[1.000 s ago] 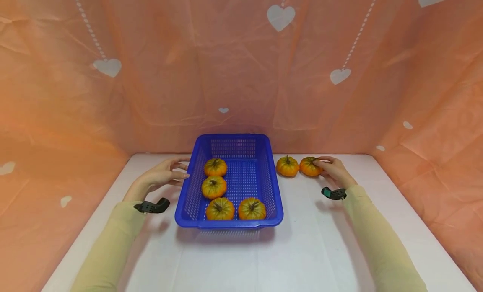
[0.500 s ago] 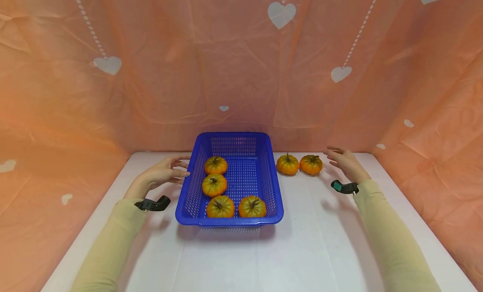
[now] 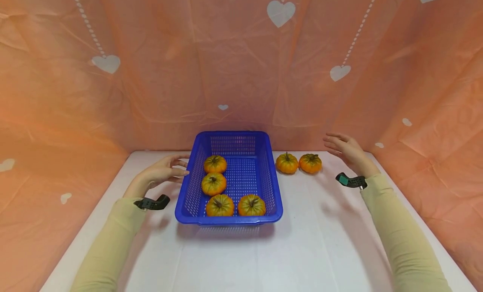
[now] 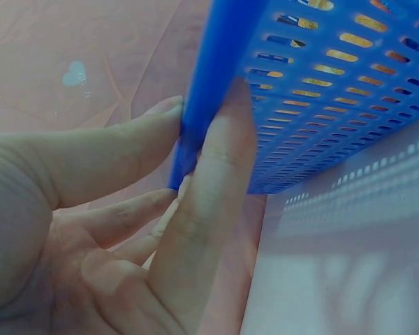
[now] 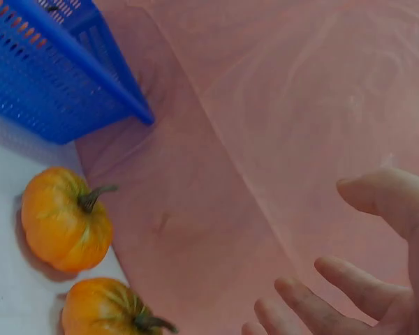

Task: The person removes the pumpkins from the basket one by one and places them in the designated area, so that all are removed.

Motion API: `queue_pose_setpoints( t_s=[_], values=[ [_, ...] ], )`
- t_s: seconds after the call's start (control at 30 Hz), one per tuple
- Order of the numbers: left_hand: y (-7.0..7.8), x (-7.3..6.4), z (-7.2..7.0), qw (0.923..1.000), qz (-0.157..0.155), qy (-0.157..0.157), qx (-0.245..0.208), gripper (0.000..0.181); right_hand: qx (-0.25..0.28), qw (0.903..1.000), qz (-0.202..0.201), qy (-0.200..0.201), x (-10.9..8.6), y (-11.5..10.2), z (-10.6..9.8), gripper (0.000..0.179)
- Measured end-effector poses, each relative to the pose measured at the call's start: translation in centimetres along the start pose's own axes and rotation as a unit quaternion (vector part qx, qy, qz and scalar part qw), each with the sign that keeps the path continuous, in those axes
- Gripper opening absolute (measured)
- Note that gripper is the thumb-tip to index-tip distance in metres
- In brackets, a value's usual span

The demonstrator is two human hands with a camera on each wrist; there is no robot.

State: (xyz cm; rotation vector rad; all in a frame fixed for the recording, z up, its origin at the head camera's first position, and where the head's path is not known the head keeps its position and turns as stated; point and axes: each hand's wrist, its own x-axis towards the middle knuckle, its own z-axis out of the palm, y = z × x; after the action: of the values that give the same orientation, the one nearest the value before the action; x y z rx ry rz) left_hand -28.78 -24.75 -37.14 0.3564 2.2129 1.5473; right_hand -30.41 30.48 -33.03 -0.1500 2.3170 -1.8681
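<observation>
My left hand (image 3: pixel 163 171) pinches the left rim of a blue plastic basket (image 3: pixel 277 187); in the left wrist view its thumb (image 4: pixel 126 150) lies on one side of the rim and a finger (image 4: pixel 220 164) on the other. Inside the basket, small orange pumpkins stand along the left side, one pumpkin (image 3: pixel 214 184) among them, and another pumpkin (image 3: pixel 251 205) sits at the front right. To the basket's right, two more rest side by side: a near pumpkin (image 3: pixel 286 163) and an outer pumpkin (image 3: pixel 310 163). My right hand (image 3: pixel 347 150) hovers beyond the outer one, fingers loosely extended, holding nothing.
A white-covered table (image 3: pixel 298 250) carries everything. Behind and on both sides hangs an orange-pink cloth (image 3: pixel 241 74) with pale hearts, close to the basket's far end. Each wrist wears a black camera mount, such as the right mount (image 3: pixel 351 181).
My right hand has let go of the outer pumpkin, then lifted and moved right, away from it. The left hand has stayed at the basket's rim.
</observation>
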Motion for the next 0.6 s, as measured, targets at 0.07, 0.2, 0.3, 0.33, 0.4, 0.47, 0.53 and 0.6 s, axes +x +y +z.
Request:
queue_pose_setpoints(
  t_s=[0.07,0.2,0.3,0.33,0.4,0.47,0.53,0.6],
  values=[
    [0.0,0.0,0.0,1.0,0.0,-0.001,0.0,0.069,0.004,1.0,0.0,-0.004,0.0,-0.4,0.1,0.069],
    [0.0,-0.1,0.0,1.0,0.004,-0.004,-0.001,0.07,0.012,0.9999,0.0,-0.008,0.1,-1.2,0.3,0.067],
    [0.1,-0.1,0.1,1.0,0.002,-0.004,-0.003,0.07,0.01,0.9998,-0.004,-0.015,0.2,-1.8,0.7,0.065],
    [0.1,-0.1,0.1,1.0,0.001,-0.004,-0.003,0.07,0.007,0.9997,-0.006,-0.021,0.2,-2.0,0.7,0.065],
    [0.1,-0.1,0.1,1.0,-0.002,-0.003,-0.002,0.071,0.004,0.9991,-0.016,-0.038,0.3,-2.4,0.9,0.066],
    [0.1,0.0,0.0,1.0,-0.006,0.0,-0.001,0.07,0.001,0.9979,-0.031,-0.058,0.3,-2.8,1.2,0.065],
    [0.1,0.0,0.0,1.0,-0.005,0.0,0.001,0.07,-0.003,0.9963,-0.043,-0.074,0.3,-3.3,1.5,0.064],
    [0.1,0.0,0.0,1.0,-0.004,0.001,0.002,0.07,-0.016,0.9947,-0.053,-0.087,0.2,-3.7,1.8,0.062]
  ],
)
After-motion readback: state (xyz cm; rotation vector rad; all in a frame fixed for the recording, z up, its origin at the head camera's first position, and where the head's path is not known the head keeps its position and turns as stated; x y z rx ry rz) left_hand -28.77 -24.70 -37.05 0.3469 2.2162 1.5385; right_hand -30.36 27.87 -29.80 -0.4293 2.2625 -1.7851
